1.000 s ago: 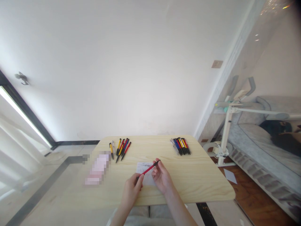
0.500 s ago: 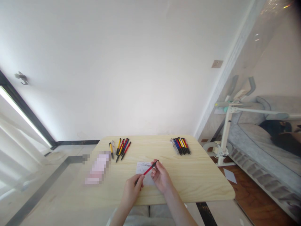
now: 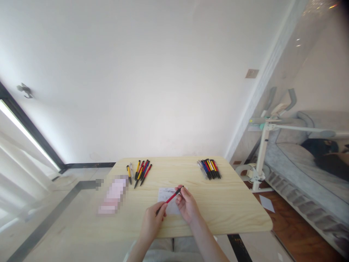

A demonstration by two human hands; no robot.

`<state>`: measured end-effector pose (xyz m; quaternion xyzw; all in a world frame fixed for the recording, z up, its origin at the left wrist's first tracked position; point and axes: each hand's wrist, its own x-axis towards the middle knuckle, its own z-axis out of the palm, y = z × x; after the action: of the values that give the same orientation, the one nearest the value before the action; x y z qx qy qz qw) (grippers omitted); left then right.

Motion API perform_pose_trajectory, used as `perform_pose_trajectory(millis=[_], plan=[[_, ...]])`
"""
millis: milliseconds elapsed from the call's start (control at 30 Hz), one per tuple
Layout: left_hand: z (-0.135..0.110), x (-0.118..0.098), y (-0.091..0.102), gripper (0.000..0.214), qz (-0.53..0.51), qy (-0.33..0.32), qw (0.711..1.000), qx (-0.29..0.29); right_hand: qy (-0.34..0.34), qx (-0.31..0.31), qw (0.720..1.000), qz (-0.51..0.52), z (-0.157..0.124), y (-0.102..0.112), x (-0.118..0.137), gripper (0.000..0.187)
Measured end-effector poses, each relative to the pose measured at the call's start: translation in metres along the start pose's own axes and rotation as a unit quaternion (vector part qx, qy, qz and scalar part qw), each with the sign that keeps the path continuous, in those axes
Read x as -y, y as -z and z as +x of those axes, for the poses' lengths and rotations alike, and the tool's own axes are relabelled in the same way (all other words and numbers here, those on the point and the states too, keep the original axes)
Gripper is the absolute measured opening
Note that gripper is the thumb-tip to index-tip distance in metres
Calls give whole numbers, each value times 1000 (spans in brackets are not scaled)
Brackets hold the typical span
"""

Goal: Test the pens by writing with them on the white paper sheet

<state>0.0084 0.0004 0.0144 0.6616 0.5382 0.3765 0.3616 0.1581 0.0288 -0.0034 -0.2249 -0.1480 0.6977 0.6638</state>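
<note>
A red pen with black ends (image 3: 171, 197) is held slantwise between my two hands, above a sheet of paper (image 3: 171, 208) with dark marks near its top. My left hand (image 3: 155, 217) is closed on the pen's lower end. The fingers of my right hand (image 3: 188, 206) pinch its upper black end. Several pens in yellow, red, blue and clear (image 3: 139, 174) lie loosely at the back left of the table. At the back right, another group of pens (image 3: 209, 169) lies side by side in a tight row.
The light wooden table (image 3: 229, 207) has rounded corners. A blurred pink item (image 3: 113, 196) shows at its left edge. To the right stand a white exercise machine (image 3: 263, 156) and a grey sofa (image 3: 294, 160). A white wall (image 3: 169, 80) rises behind the table.
</note>
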Motion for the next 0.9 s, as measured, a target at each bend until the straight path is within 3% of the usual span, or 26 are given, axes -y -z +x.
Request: perform_pose_trajectory(millis=[267, 700, 900], plan=[[-1, -1, 0, 38, -4, -3, 1000, 0, 21, -18, 1000, -6, 0, -1, -1, 14], [-1, -9, 1, 41, -25, 14, 999, -31, -46, 10, 998, 36, -3, -4, 3, 25], [0, -5, 0, 36, -26, -2, 999, -24, -43, 29, 997, 55, -3, -5, 4, 14]])
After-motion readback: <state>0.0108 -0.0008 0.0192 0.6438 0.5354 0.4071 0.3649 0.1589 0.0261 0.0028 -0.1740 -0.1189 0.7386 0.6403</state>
